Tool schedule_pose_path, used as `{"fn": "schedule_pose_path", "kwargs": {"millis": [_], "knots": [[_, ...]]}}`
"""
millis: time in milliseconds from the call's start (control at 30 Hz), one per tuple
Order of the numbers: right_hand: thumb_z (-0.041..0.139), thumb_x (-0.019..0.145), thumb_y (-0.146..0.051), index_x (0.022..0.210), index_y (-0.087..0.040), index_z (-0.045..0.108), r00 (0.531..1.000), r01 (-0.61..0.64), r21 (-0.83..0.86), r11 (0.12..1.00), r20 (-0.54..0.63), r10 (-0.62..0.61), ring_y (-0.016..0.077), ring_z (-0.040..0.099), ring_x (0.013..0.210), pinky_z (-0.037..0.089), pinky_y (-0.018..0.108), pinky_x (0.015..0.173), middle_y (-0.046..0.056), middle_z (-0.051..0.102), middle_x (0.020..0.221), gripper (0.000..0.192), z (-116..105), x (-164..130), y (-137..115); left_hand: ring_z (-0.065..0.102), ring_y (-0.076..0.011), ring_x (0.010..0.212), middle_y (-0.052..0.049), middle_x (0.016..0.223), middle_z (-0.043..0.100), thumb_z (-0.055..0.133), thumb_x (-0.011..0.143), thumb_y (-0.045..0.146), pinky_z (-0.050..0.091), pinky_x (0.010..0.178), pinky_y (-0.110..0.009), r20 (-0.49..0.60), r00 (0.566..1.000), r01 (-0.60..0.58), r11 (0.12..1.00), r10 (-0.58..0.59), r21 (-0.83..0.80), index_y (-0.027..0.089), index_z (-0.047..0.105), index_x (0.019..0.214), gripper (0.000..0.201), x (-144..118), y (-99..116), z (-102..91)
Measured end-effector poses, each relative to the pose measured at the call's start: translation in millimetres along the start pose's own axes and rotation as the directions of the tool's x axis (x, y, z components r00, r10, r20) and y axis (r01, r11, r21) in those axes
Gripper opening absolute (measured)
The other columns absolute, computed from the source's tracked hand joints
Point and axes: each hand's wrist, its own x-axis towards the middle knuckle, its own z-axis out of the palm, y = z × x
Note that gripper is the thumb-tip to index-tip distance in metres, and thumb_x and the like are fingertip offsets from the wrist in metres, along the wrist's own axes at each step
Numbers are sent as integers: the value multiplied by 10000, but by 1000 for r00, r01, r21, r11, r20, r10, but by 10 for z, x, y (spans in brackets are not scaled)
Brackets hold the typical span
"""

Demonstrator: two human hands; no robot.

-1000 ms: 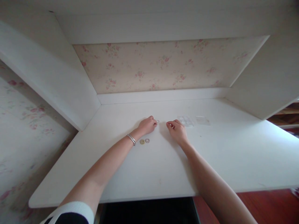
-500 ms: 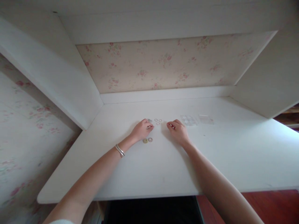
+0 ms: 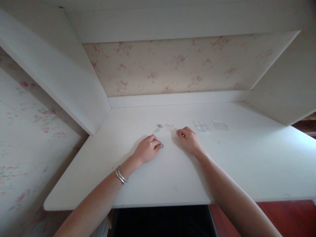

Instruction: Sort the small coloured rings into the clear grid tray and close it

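Observation:
My left hand (image 3: 147,149) rests on the white desk (image 3: 172,177) with its fingertips pinched on a small round ring (image 3: 161,146); a silver bangle (image 3: 120,175) sits on that wrist. Just beyond it, several tiny rings lie loose on the desk: a silvery cluster (image 3: 159,126), another one (image 3: 156,130) and reddish ones (image 3: 169,127). My right hand (image 3: 189,139) lies a little to the right with its fingers curled. Its thumb and forefinger are pinched on something tiny and reddish, which looks like one of the rings.
A clear plastic compartment box (image 3: 202,126) and its separate clear lid (image 3: 220,125) lie right of my right hand. White side panels (image 3: 61,82) and a floral back wall (image 3: 172,65) enclose the desk. The front edge drops to a dark gap and a red floor.
My left hand has pulled back toward me from the ring cluster and come down on the two small round pieces nearer the front. The right hand has stayed put.

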Motion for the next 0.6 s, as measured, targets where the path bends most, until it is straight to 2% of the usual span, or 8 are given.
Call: {"fn": "schedule_pose_path", "kwargs": {"millis": [133,300,400,467,600], "knots": [[448,865,-332,879,-204,694,1000,10,-4,1000,11,-10,136,557,675,403,259,647,48,598,840,278,-1,0,-2,539,-166,840,-57,882,571,469,888,294,422,829,-328,33,998,-52,996,49,74,231,707,904,247,21,20,-5],[438,876,-323,884,-209,690,999,31,-15,999,31,-31,135,557,693,402,253,662,42,596,850,277,-1,-4,16,532,-166,861,-49,895,567,484,879,291,419,846,-331,5,998,-62,997,62,51,246,706,896,227,23,-3,-31],[427,885,-319,914,-211,683,999,30,-46,999,45,-28,138,557,711,399,260,678,46,596,875,280,20,-2,35,538,-162,890,-49,915,564,476,879,293,425,867,-309,-58,998,0,1000,0,-10,223,693,909,230,26,-91,-62],[438,881,-306,967,-220,675,997,46,-122,991,70,-38,158,556,764,388,281,711,57,597,905,267,43,9,26,547,-157,903,-47,913,567,474,875,291,431,872,-290,-92,994,58,996,-64,-62,209,685,916,229,22,-171,-81],[470,869,-316,1131,-282,616,988,122,-314,941,126,-86,234,514,906,335,368,789,83,591,972,301,116,61,-63,564,-149,893,-35,899,581,486,859,288,440,865,-269,-82,987,127,984,-138,-128,216,684,908,217,-3,-300,-94]]}}
